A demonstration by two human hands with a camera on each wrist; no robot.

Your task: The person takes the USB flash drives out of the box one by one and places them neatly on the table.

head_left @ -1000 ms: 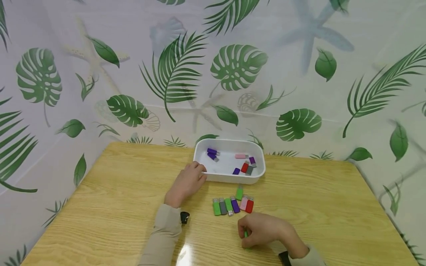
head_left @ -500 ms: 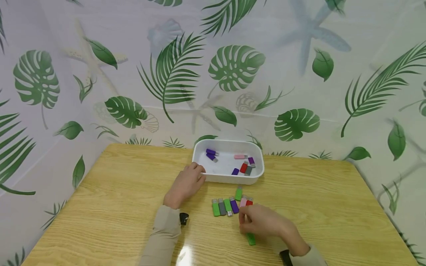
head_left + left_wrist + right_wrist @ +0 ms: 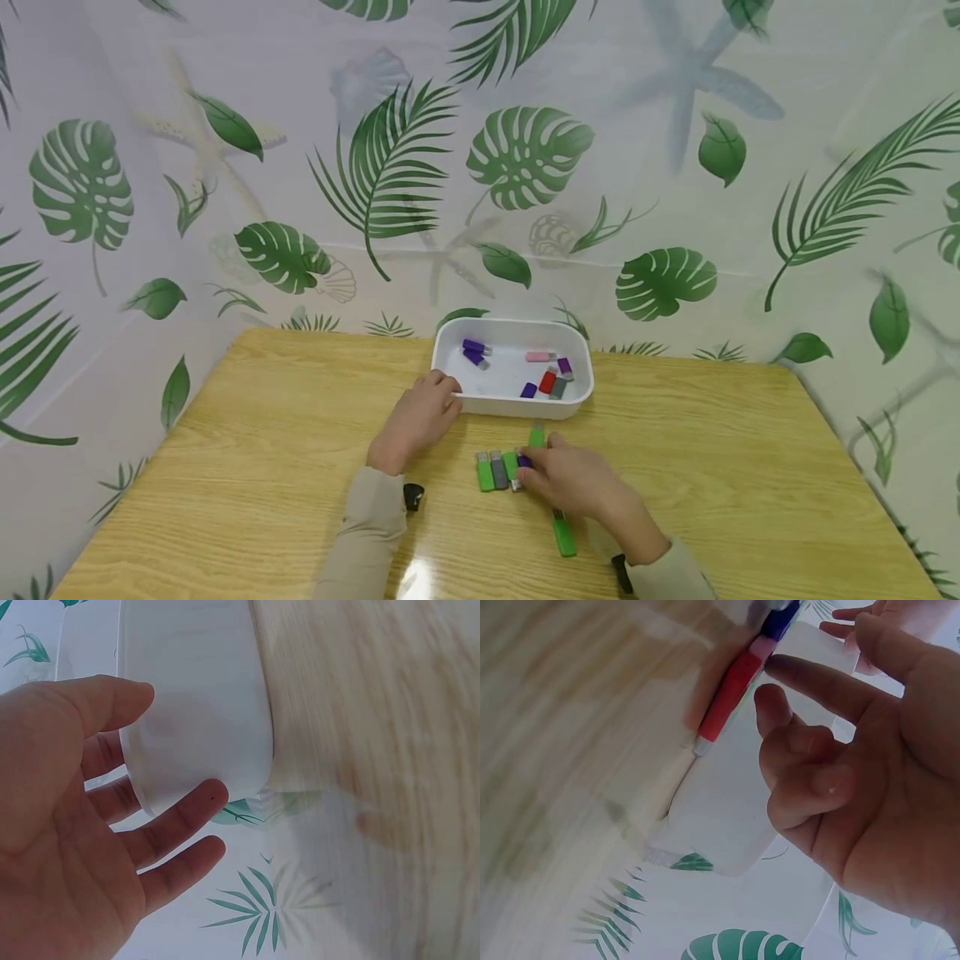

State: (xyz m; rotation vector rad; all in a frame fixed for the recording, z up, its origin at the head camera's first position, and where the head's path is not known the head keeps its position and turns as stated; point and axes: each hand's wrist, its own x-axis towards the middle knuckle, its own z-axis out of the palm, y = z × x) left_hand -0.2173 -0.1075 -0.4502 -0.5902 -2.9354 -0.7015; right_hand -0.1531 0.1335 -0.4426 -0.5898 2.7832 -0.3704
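In the head view, my left hand (image 3: 420, 418) holds the near left rim of a white plastic tray (image 3: 517, 407). The left wrist view has its thumb outside the tray wall and two fingers behind the rim. My right hand (image 3: 576, 485) is over a row of USB sticks, fingertips at a purple USB stick (image 3: 524, 461). In the right wrist view the straight index finger touches beside a pink stick (image 3: 763, 648) and a red stick (image 3: 731, 694), the other fingers bent. To the left lie a green stick (image 3: 485, 475) and a grey stick (image 3: 499, 472).
One green stick (image 3: 564, 537) lies nearer me, below the right hand, and another green stick (image 3: 537, 436) lies by the tray. Purple sticks (image 3: 474, 345), a pink stick (image 3: 537, 357), a red stick (image 3: 547, 382) and others lie inside the tray. A leaf-printed cloth (image 3: 420, 150) hangs behind.
My right hand has let go of a green USB stick, which lies on the table, and has moved forward and left onto the row. The left hand stays on the tray rim.
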